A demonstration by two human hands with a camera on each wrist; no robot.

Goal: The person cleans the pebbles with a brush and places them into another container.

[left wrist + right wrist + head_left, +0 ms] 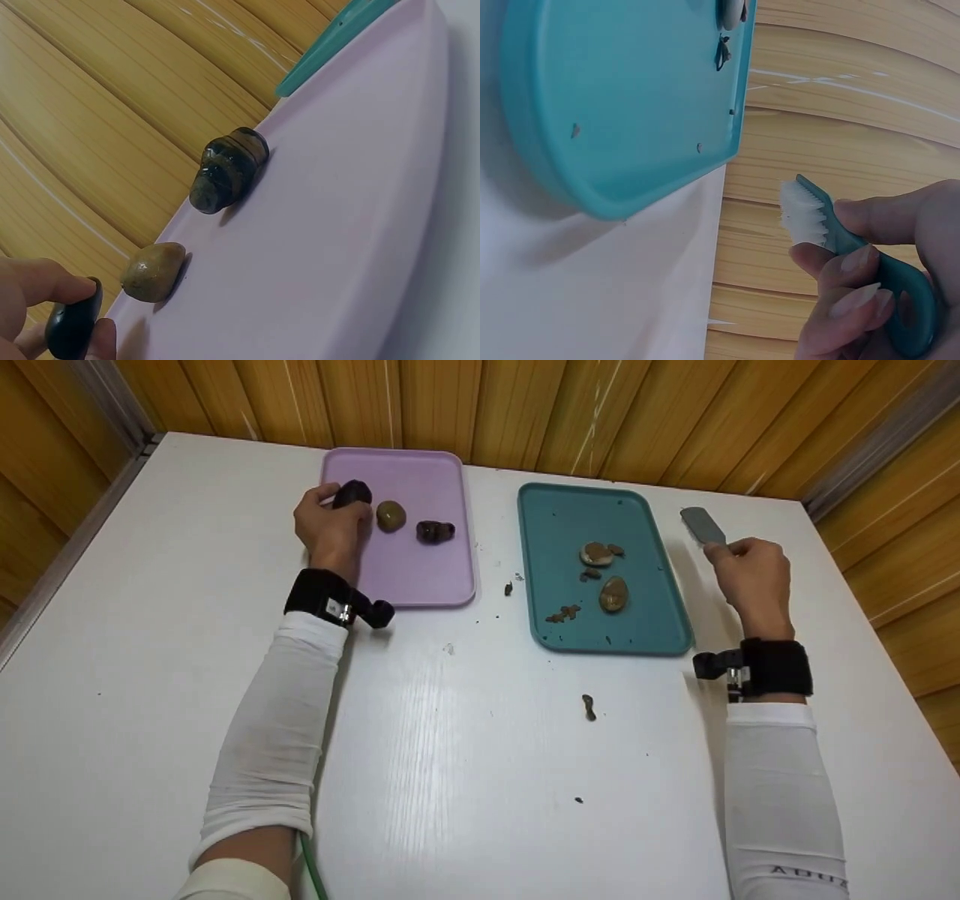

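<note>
A dark stone is pinched by the fingers of the left hand at the far left of the pink tray, apparently for lifting, while a brush, bristles out, is gripped by the right hand beside the teal tray, ready for scrubbing

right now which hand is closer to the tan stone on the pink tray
Left. The left hand grips a dark stone beside the tan stone; the right hand holds a brush beyond the teal tray.

Bright even overhead light, soft glare streak on the white counter, short soft shadows beside arms and trays, wrist views tilted, near fingers slightly blurred.
</note>
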